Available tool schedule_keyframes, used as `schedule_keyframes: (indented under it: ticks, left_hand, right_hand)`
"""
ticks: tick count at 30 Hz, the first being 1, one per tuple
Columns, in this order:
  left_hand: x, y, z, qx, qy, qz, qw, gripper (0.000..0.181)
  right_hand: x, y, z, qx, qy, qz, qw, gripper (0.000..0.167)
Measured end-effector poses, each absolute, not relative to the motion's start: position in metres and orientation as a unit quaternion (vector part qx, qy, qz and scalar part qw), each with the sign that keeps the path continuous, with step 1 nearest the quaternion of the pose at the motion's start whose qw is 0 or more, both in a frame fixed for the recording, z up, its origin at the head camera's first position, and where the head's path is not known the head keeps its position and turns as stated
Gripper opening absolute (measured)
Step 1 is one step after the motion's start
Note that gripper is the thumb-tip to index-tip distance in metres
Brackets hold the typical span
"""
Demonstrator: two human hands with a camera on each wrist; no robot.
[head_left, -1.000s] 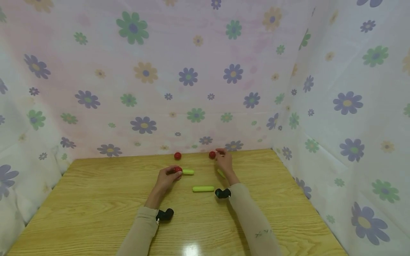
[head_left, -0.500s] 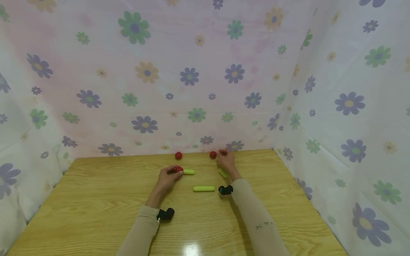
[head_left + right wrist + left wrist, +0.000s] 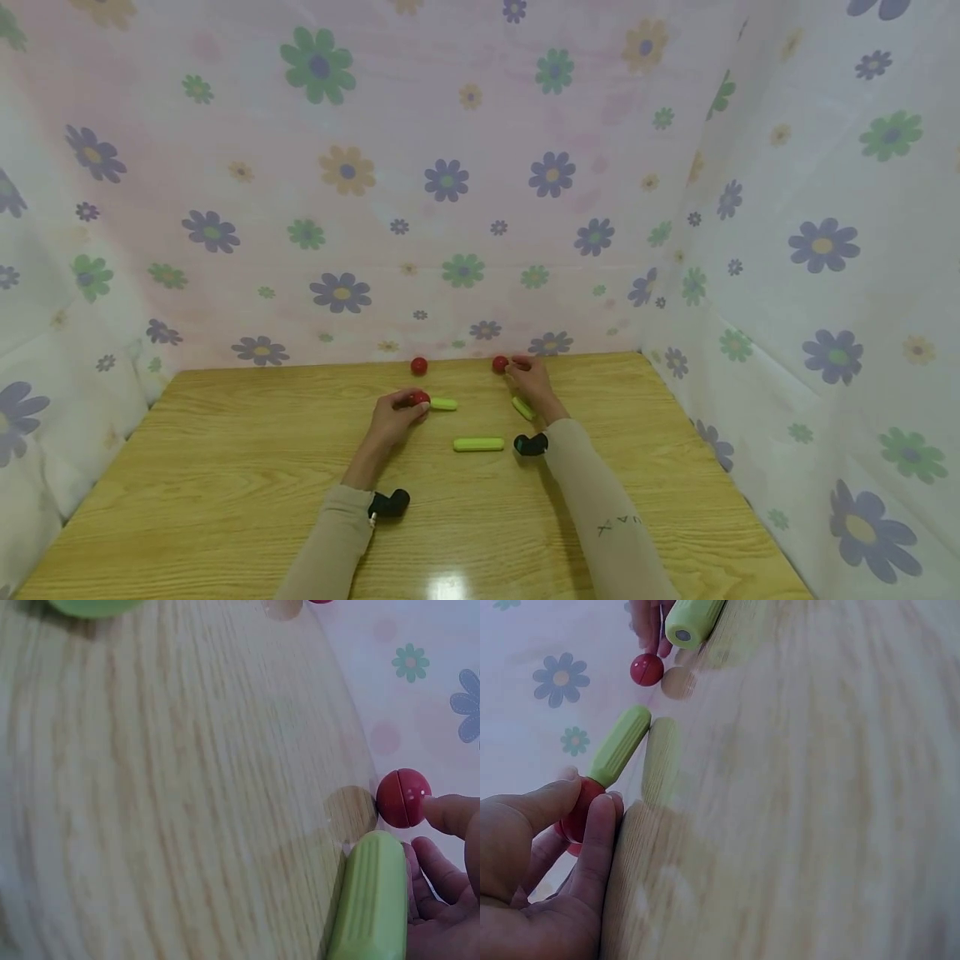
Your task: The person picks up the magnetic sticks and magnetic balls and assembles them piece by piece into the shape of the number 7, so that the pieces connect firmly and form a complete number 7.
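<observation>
My left hand [image 3: 395, 419] pinches a red ball [image 3: 582, 811] between thumb and fingers. From this ball a light green ribbed stick [image 3: 622, 745] extends to the right; the two touch end to end. At the table's back edge, a second red ball [image 3: 403, 798] lies by my right hand [image 3: 534, 382]. One digit's tip meets its side in the right wrist view, while the other fingers sit lower, partly behind another green stick [image 3: 371, 900]. That stick lies slanted beneath the right hand, apart from the ball in the head view.
Another red ball [image 3: 419, 366] sits by the back edge, behind the left hand. One more green stick [image 3: 478, 445] lies crosswise between the forearms. Flowered cloth [image 3: 450, 208] rises behind the wooden table [image 3: 225, 483] and at its sides.
My right hand drew away from the back ball, then came back to it, its fingers lower now. The left hand has kept its hold on its ball.
</observation>
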State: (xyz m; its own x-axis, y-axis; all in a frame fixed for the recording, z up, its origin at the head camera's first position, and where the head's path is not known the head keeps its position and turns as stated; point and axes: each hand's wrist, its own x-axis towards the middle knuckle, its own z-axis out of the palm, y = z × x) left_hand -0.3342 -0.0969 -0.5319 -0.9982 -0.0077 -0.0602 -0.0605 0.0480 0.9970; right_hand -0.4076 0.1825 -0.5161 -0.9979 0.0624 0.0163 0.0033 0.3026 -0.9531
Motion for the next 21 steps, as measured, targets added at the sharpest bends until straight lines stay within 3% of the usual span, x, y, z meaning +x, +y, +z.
schedule_keyframes:
  ticks: [6, 21]
  left_hand:
    - [-0.333, -0.097, -0.533, -0.025, 0.725, 0.688, 0.019, 0.036]
    - [-0.333, -0.097, -0.531, -0.022, 0.723, 0.69, 0.012, 0.036]
  right_hand:
    - [-0.411, 0.179, -0.514, -0.021, -0.795, 0.606, -0.006, 0.045]
    - [-0.42, 0.173, -0.513, -0.015, -0.809, 0.587, -0.018, 0.04]
